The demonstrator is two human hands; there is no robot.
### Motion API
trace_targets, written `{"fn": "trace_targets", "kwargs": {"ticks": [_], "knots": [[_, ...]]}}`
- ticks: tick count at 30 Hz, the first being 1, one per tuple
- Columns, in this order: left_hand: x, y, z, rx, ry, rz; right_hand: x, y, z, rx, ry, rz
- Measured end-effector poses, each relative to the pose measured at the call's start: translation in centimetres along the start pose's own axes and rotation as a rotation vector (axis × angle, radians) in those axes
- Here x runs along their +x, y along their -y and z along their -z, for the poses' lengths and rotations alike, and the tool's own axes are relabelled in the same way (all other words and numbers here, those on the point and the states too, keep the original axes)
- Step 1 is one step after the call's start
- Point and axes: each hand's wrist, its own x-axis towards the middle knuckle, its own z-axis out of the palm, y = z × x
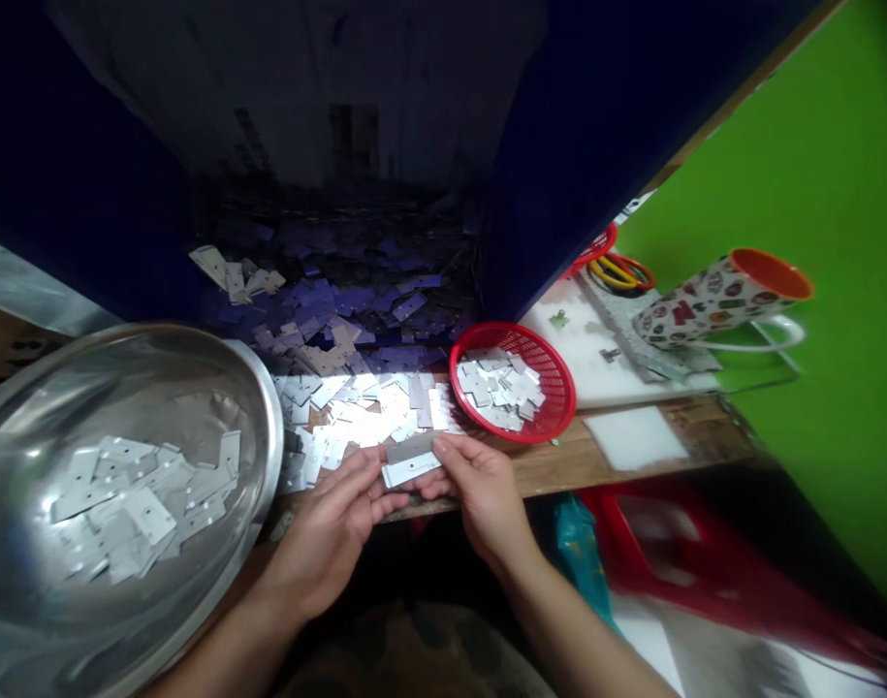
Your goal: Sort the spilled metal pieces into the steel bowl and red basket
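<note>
My left hand (pixel 333 528) and my right hand (pixel 483 490) meet at the front edge of the wooden table (pixel 559 463). Together they pinch a small flat metal plate (pixel 410 463) with holes in it, the left at its left end, the right at its right end. Just behind the hands lies a wide heap of the same metal plates (pixel 363 393), running back into a dark box. A red plastic basket (pixel 559 412) to the right of the hands holds several plates. A large steel bowl (pixel 258 388) at the left holds several more.
A patterned mug (pixel 712 305) with an orange inside lies tilted at the right, by a green wall. Red and yellow rings (pixel 617 271) sit behind it. White foam pieces (pixel 636 436) lie on the table's right end. A red stool (pixel 676 553) stands below.
</note>
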Motion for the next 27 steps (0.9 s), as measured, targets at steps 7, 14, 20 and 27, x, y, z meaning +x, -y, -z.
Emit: {"fn": "trace_targets", "kwargs": {"ticks": [7, 14, 20, 27], "knots": [[-0.5, -0.4, 0.6, 0.261, 0.031, -0.053, -0.6, 4.1, 1.4, -0.253, -0.242, 0.341], [-1.7, 0.3, 2.3, 0.828, 0.214, 0.088, 0.7, 8.1, 4.9, -1.125, -0.583, 0.913], [-0.3, 0.6, 3.2, 1.319, -0.075, -0.443, 1.0, 4.9, 0.7, -1.436, 0.048, 0.99], [2.5, -0.3, 2.3, 1.534, -0.308, -0.435, 4.3, 3.7, -3.2, -1.831, 0.363, 0.856]]}}
